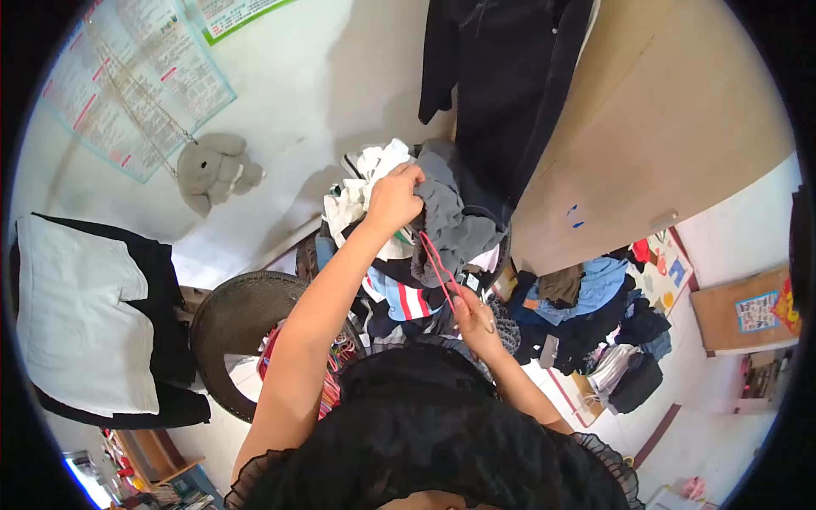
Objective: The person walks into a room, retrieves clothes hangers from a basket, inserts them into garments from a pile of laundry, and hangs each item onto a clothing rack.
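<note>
My left hand (396, 201) is closed at the top of a dark grey garment (455, 208), its fingertips partly hidden by cloth. White clothing (378, 161) bunches up just beside that hand. Lower and to the right, my right hand (476, 325) grips a thin pinkish-red clothes hanger (436, 262), which slants up toward the grey garment; its far end is partly hidden by the cloth. Beneath both hands lies a heap of clothes, among them a blue, white and red striped piece (401, 296).
At left stands a dark woven basket (223, 319) with several colourful hangers (340, 353) near it. White shorts (85, 314) hang farther left. Black trousers (510, 102) hang beside a wooden door (646, 136). A second clothes pile (595, 314) lies on the right. A grey plush toy (212, 170) hangs on the wall.
</note>
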{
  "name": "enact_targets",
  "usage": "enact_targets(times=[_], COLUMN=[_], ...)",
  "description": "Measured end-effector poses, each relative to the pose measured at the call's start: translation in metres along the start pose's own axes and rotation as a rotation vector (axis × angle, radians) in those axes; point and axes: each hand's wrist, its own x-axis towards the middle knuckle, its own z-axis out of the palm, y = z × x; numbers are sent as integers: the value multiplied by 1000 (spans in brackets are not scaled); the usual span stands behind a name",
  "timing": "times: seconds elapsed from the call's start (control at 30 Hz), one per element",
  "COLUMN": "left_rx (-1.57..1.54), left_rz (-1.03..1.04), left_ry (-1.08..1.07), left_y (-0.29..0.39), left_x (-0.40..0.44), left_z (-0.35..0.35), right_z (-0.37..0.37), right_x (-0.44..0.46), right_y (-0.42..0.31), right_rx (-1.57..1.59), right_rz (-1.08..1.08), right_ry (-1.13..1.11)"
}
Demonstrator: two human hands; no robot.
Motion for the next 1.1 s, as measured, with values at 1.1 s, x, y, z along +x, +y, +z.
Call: enact_targets(times=[1.1], left_rx=[-538], left_rz=[-372], left_ry=[210], left_y=[72], left_x=[-54], left_z=[48], right_z=[-34], right_x=[72], right_y=[-111], right_rx=[669], right_rz=[-91], right_ry=[117])
